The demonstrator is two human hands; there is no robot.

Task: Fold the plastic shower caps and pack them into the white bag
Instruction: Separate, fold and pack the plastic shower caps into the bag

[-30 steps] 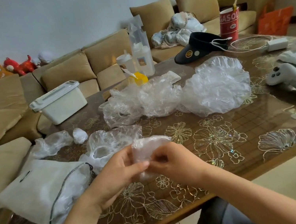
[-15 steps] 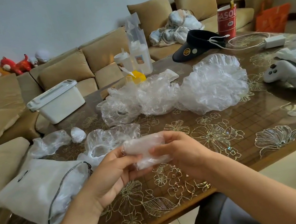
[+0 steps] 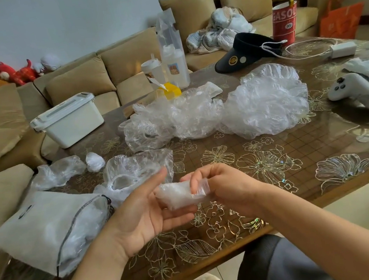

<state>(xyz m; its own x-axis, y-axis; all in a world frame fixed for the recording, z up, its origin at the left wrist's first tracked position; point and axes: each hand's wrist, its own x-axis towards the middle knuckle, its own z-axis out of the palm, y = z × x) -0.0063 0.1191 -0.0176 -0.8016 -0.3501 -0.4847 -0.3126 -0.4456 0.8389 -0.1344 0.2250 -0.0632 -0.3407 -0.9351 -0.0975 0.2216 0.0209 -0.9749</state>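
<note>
Folded shower cap [image 3: 177,194] pinched in the right hand [image 3: 224,189], its free end lying on the flat left hand [image 3: 139,215].

Over the near edge of the table [image 3: 238,215], the right fingers curl round one end of the small folded bundle. The left hand lies palm up with straight, spread fingers, and the bundle's other end rests across them. Just to the left lies the white bag [image 3: 36,229] on its side, its drawstring mouth facing the hands and clear plastic showing inside. Beyond the left fingers sits a loose shower cap [image 3: 134,166], unfolded. Farther back, mid-table, a heap of crumpled caps [image 3: 187,115] lies beside one large puffed cap [image 3: 266,101].
</note>
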